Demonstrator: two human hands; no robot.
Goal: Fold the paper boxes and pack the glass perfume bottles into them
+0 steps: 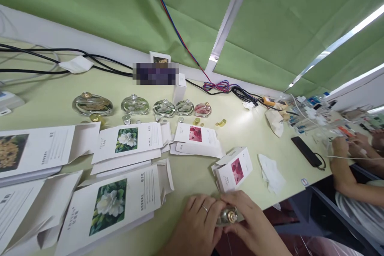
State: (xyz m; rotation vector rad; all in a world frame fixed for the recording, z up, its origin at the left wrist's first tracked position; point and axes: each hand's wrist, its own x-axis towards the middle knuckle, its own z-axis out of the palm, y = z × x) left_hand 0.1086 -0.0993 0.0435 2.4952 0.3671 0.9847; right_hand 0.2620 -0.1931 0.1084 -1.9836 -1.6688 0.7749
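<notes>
Near the table's front edge, my left hand (199,218) and my right hand (250,220) are both closed around a small glass perfume bottle (223,219). Its gold neck faces me uncapped, and fingers hide much of the glass. A ring sits on one finger of the left hand. Just beyond my hands stands a white perfume box (243,165) with a pink flower picture and open flaps. Farther back, several oval bottles stand in a row, among them a pink one (203,109) and a green one (135,105). Loose caps, such as a gold one (222,122), lie before them.
Several flattened or open flower-print boxes (150,186) cover the left side. A crumpled tissue (271,174) and a black phone-like slab (305,151) lie to the right. Cables (246,94) run along the back. Another person's arm (342,172) rests on the table's far right.
</notes>
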